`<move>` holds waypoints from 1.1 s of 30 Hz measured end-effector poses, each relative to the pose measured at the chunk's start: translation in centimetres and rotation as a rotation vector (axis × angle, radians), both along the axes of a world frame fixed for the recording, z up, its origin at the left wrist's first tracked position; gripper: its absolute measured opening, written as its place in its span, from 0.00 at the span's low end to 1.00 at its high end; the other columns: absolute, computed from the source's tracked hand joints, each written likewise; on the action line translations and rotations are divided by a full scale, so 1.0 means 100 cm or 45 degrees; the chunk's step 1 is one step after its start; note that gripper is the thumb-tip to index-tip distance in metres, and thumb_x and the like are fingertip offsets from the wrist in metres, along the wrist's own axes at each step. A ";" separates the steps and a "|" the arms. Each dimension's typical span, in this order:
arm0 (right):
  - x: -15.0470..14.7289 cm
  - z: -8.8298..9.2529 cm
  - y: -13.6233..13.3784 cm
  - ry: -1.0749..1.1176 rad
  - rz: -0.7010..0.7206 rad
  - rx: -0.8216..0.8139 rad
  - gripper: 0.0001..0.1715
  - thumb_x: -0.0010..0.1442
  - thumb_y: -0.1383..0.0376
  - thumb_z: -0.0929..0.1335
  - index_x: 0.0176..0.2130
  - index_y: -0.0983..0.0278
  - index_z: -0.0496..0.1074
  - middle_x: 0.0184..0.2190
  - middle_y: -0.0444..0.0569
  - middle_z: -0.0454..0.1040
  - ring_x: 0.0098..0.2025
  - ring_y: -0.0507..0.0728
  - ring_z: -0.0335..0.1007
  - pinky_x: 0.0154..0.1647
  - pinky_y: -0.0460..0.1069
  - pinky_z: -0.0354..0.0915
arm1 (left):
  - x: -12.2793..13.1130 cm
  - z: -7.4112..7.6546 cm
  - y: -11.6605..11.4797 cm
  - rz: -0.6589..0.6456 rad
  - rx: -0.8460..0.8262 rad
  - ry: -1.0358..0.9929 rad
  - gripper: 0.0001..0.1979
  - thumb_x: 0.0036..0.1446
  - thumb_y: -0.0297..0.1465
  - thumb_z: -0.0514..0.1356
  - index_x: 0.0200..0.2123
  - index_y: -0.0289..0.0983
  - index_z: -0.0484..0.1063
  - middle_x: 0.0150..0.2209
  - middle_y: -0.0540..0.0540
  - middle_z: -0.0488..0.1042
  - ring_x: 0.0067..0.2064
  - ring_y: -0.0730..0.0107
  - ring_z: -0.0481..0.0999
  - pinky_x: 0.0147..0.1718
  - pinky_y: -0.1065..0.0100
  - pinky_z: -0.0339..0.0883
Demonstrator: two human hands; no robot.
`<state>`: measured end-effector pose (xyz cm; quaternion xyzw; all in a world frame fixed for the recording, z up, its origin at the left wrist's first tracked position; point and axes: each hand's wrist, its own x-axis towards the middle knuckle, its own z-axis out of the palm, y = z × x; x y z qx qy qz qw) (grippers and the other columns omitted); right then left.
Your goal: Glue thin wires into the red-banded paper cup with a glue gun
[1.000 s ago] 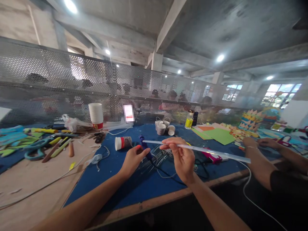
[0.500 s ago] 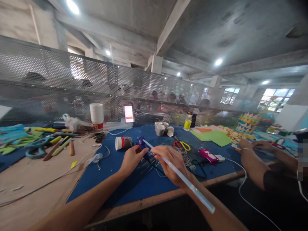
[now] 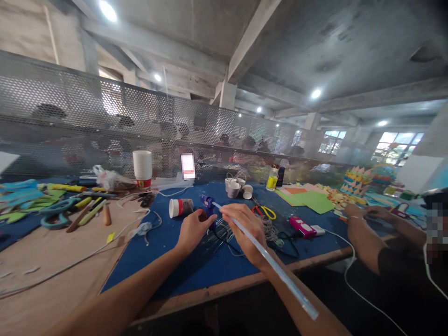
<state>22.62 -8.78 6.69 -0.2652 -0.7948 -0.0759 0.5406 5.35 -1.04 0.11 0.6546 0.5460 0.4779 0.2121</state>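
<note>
My left hand [image 3: 194, 228] grips a blue hot glue gun [image 3: 207, 201], thumb and fingers curled around it. The handle is partly covered by the hand. A long, translucent glue stick [image 3: 290, 282] slants from the back of the gun towards the lower right. Its shaft is pinched in the fingers of my right hand [image 3: 247, 228], and its far end extends over my right forearm. Just left of the gun, a paper cup [image 3: 181, 206] lies on its side, partly wrapped in grey-brown cord. Under and beyond my right hand is a loose tangle of twine [image 3: 269, 228].
Small white pots [image 3: 234, 188] stand behind the gun. Yellow-and-red-handled scissors [image 3: 269, 213], a magenta box [image 3: 301, 227] and green paper [image 3: 317, 200] lie rightward. Stacked cups [image 3: 142, 165] and blue-handled scissors [image 3: 58, 214] are leftward. A co-worker's arm [image 3: 366, 238] reaches in from the right.
Both hands keep their hold on the glue gun and glue stick. The stick's far end appears slightly lower and farther right. The view has shifted a little.
</note>
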 end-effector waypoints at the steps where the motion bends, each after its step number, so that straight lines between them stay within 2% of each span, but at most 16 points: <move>1: 0.000 -0.002 0.002 -0.015 -0.012 0.014 0.12 0.65 0.71 0.66 0.48 0.61 0.73 0.45 0.51 0.76 0.48 0.54 0.73 0.52 0.50 0.70 | 0.000 0.000 0.000 0.010 0.000 0.033 0.20 0.50 0.51 0.60 0.26 0.38 0.71 0.24 0.47 0.74 0.29 0.61 0.73 0.28 0.68 0.57; 7: -0.001 -0.011 0.013 0.061 -0.135 0.021 0.06 0.63 0.67 0.68 0.43 0.62 0.72 0.40 0.49 0.77 0.43 0.53 0.75 0.46 0.48 0.72 | 0.000 0.001 0.000 0.066 -0.032 0.182 0.20 0.53 0.51 0.58 0.27 0.39 0.69 0.26 0.46 0.76 0.31 0.60 0.75 0.29 0.67 0.56; 14: -0.007 -0.011 0.010 -0.097 -0.078 0.009 0.13 0.67 0.69 0.64 0.51 0.62 0.71 0.46 0.52 0.75 0.49 0.54 0.73 0.52 0.49 0.70 | -0.001 0.002 0.001 0.103 -0.037 0.216 0.19 0.54 0.49 0.57 0.27 0.39 0.67 0.26 0.46 0.76 0.30 0.61 0.75 0.28 0.68 0.56; 19: -0.004 -0.020 0.020 -0.092 -0.241 0.096 0.08 0.65 0.67 0.67 0.45 0.63 0.73 0.41 0.51 0.75 0.43 0.54 0.74 0.46 0.48 0.70 | 0.001 -0.003 0.001 0.089 0.037 0.195 0.18 0.53 0.49 0.58 0.26 0.39 0.68 0.25 0.47 0.75 0.29 0.63 0.74 0.29 0.68 0.56; 23: -0.005 -0.029 0.030 -0.016 -0.298 0.120 0.06 0.63 0.65 0.69 0.42 0.63 0.73 0.37 0.49 0.75 0.39 0.53 0.74 0.40 0.46 0.70 | 0.001 -0.006 0.005 0.024 0.028 0.082 0.18 0.51 0.48 0.60 0.27 0.38 0.71 0.26 0.47 0.76 0.30 0.63 0.74 0.30 0.68 0.59; 28: -0.008 -0.030 0.029 0.099 -0.252 -0.002 0.09 0.66 0.64 0.66 0.45 0.62 0.74 0.38 0.50 0.76 0.40 0.52 0.75 0.44 0.46 0.70 | -0.002 -0.007 0.010 0.000 -0.049 -0.179 0.21 0.47 0.50 0.63 0.30 0.36 0.73 0.27 0.45 0.77 0.31 0.61 0.75 0.29 0.67 0.62; 33: -0.004 -0.027 0.029 0.085 -0.195 -0.034 0.10 0.66 0.64 0.66 0.46 0.62 0.74 0.40 0.50 0.77 0.42 0.53 0.75 0.47 0.47 0.71 | 0.000 -0.007 0.011 -0.034 -0.083 -0.330 0.24 0.41 0.50 0.66 0.31 0.35 0.73 0.27 0.46 0.77 0.31 0.61 0.75 0.30 0.67 0.64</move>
